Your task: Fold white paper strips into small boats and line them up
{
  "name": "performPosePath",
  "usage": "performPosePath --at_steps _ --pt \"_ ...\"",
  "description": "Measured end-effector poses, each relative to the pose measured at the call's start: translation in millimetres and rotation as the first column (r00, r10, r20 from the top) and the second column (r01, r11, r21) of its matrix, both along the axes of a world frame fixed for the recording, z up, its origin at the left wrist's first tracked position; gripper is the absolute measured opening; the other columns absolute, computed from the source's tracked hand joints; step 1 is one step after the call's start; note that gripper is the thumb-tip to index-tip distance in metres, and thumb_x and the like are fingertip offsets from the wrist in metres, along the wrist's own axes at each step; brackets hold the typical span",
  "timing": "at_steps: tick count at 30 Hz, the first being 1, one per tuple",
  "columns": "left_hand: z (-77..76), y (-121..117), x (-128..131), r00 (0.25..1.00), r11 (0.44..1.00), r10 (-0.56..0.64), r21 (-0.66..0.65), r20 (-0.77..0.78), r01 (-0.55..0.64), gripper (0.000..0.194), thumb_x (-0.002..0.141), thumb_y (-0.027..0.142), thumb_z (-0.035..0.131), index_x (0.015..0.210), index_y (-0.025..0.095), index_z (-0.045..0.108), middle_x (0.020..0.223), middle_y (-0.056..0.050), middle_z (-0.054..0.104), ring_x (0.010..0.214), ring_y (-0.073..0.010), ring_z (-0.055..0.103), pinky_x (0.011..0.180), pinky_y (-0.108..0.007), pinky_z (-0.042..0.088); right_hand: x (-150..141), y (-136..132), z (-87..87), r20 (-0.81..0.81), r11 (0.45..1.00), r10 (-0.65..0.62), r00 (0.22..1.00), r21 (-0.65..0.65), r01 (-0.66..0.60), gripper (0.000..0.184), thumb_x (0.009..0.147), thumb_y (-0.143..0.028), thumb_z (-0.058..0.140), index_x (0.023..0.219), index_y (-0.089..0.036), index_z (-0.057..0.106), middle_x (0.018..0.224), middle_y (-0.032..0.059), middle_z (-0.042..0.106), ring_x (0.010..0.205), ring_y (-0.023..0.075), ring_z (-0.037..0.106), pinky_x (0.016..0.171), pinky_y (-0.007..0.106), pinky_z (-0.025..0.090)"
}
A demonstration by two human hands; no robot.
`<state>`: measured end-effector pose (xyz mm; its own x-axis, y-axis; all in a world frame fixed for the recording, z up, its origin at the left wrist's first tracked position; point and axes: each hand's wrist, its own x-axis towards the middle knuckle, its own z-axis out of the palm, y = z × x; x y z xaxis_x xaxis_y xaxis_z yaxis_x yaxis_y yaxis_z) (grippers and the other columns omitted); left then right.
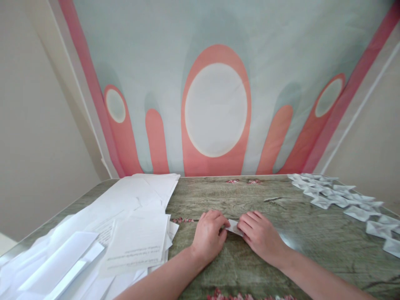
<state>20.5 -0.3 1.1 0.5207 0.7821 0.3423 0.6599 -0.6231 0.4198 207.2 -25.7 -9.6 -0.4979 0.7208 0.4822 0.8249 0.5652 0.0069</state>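
Note:
A small folded piece of white paper [233, 228] lies between my two hands, low over the table. My left hand [210, 234] pinches its left end between thumb and fingers. On the other end, the curled fingers of my right hand [261, 234] grip the paper from above. Both hands partly cover it, so its full shape is hidden. Left of my left hand, a loose pile of white paper sheets [137, 241] spreads over the table, some printed with text. Several folded white paper shapes [359, 211] lie in rows at the far right.
The wood-patterned table [218, 196] has small pink floral prints on its surface. Behind its far edge hangs a pale green backdrop [168, 54] with coral arches and a white oval. Folded paper strips [62, 260] rest on the pile at the near left.

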Motion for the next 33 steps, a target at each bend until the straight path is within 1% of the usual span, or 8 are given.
performPosePath --at_steps 5,9,13,18,22,25,29,33 --pt "4.1 -5 2 0.997 0.998 -0.041 0.046 -0.067 0.044 0.007 0.074 0.02 0.06 0.081 0.022 0.059 0.084 -0.002 0.058 0.085 -0.0202 0.05 0.073 -0.03 0.035 0 0 -2.5 0.026 1.0 -0.005 1.0 -0.006 0.005 0.017 0.082 -0.008 0.047 0.072 -0.02 0.054 0.074 0.003 0.055 0.072 0.0181 0.047 0.069 0.031 0.031" --pt "3.7 -5 1 0.994 0.998 -0.046 0.037 -0.096 0.05 0.006 0.077 0.016 0.055 0.078 0.022 0.058 0.081 -0.001 0.058 0.083 -0.0187 0.051 0.072 -0.029 0.034 -1 1 -3.3 0.03 0.999 -0.008 1.0 -0.032 0.009 0.017 0.08 -0.006 0.047 0.072 -0.02 0.054 0.075 0.0028 0.055 0.072 0.0179 0.047 0.068 0.032 0.032" --pt "1.9 -2 0 0.996 0.999 -0.032 -0.005 -0.08 0.031 0.007 0.076 0.016 0.055 0.075 0.021 0.058 0.079 -0.001 0.059 0.082 -0.0188 0.053 0.073 -0.029 0.035 2 4 -5.5 -0.076 0.992 0.001 0.997 -0.128 -0.011 0.016 0.079 -0.006 0.049 0.075 -0.02 0.055 0.077 0.0021 0.056 0.076 0.0182 0.05 0.071 0.032 0.034" --pt "1.5 -1 0 0.999 0.999 -0.026 -0.041 -0.048 0.024 0.009 0.08 0.022 0.054 0.075 0.021 0.06 0.08 -0.002 0.058 0.08 -0.0184 0.053 0.072 -0.028 0.038 8 8 -5.6 -0.27 0.956 0.012 0.963 -0.28 -0.091 0.011 0.084 -0.015 0.049 0.078 -0.021 0.057 0.08 0.0014 0.056 0.078 0.0172 0.051 0.071 0.03 0.039" --pt "-0.3 0 1 0.999 0.999 -0.003 -0.037 -0.038 0.001 0.018 0.084 0.024 0.049 0.074 0.02 0.063 0.079 -0.003 0.058 0.08 -0.0187 0.053 0.072 -0.028 0.039 11 11 -5.2 -0.369 0.924 0.002 0.929 -0.355 -0.143 0.016 0.089 -0.021 0.045 0.079 -0.021 0.058 0.08 0.0014 0.056 0.079 0.0164 0.052 0.073 0.03 0.04" --pt "-3.0 4 0 1.0 0.998 0.008 -0.057 -0.012 -0.009 0.018 0.084 0.024 0.05 0.074 0.02 0.064 0.078 -0.003 0.058 0.082 -0.019 0.052 0.074 -0.028 0.039 12 14 -6.9 -0.403 0.912 -0.014 0.915 -0.38 -0.153 0.021 0.091 -0.025 0.042 0.078 -0.021 0.058 0.079 0.0016 0.056 0.078 0.0162 0.052 0.073 0.03 0.039" --pt "-6.5 9 0 0.999 0.995 0.035 -0.092 0.025 -0.032 0.016 0.082 0.025 0.052 0.073 0.02 0.065 0.079 -0.003 0.058 0.083 -0.019 0.052 0.075 -0.029 0.039 12 17 -9.8 -0.419 0.905 -0.055 0.907 -0.405 -0.132 0.024 0.09 -0.029 0.043 0.074 -0.02 0.057 0.076 0.0011 0.055 0.075 0.0156 0.053 0.07 0.028 0.039" --pt "-8.6 10 0 0.998 0.994 0.068 -0.085 0.015 -0.066 0.014 0.081 0.025 0.054 0.072 0.019 0.064 0.078 -0.003 0.058 0.082 -0.019 0.052 0.075 -0.029 0.038 12 20 -13.5 -0.398 0.919 -0.115 0.91 -0.391 -0.055 0.023 0.088 -0.032 0.046 0.071 -0.02 0.055 0.073 0.0002 0.055 0.073 0.0157 0.052 0.069 0.028 0.037"
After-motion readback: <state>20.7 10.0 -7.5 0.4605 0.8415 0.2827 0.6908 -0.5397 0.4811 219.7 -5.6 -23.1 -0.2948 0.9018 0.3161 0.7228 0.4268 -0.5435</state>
